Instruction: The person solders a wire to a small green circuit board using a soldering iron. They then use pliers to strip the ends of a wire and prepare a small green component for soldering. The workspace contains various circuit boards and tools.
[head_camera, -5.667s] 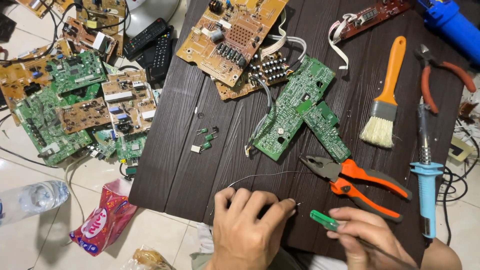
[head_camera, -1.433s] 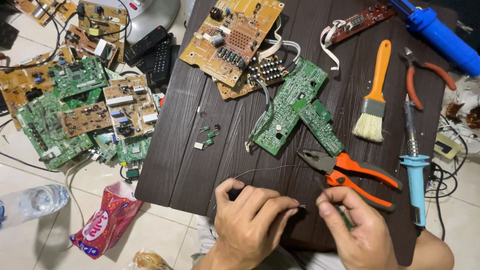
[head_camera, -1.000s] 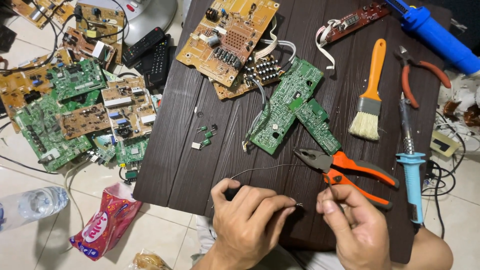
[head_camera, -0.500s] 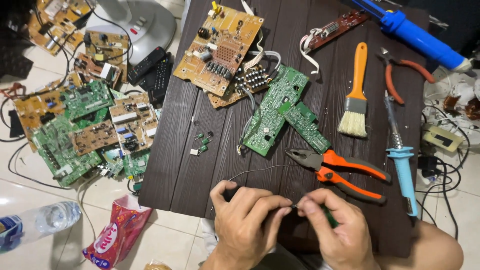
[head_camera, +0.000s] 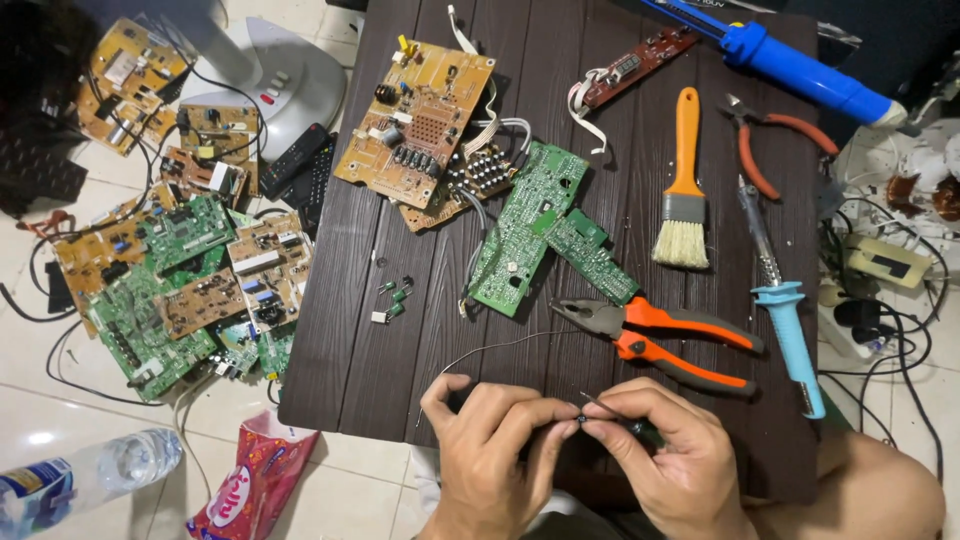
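At the near edge of the dark brown slatted table (head_camera: 420, 330), the left hand (head_camera: 490, 450) and the right hand (head_camera: 665, 465) meet, fingertips almost touching. Between them sits a tiny dark component (head_camera: 582, 422); the left fingers are pinched together on it or on the thin grey wire (head_camera: 500, 348) that curves away from them across the table. The right fingers are clamped round a slim dark-handled tool (head_camera: 622, 420) whose tip points at that same spot.

Everything else lies beyond the hands: the orange-handled pliers (head_camera: 660, 335) just past the right hand, the green circuit board (head_camera: 525, 230) farther up, the blue-handled soldering iron (head_camera: 785, 300) off to the right of the pliers, and the orange-handled brush (head_camera: 683, 185) above them. A few small green parts (head_camera: 393, 298) lie left of the green board.

To my eye the work is fine and close, so it goes best with both wrists rested on the table edge, the left pinch steady, and only the tool tip moving in small strokes. The wire looks springy; a loose pinch would likely let the piece flick away.
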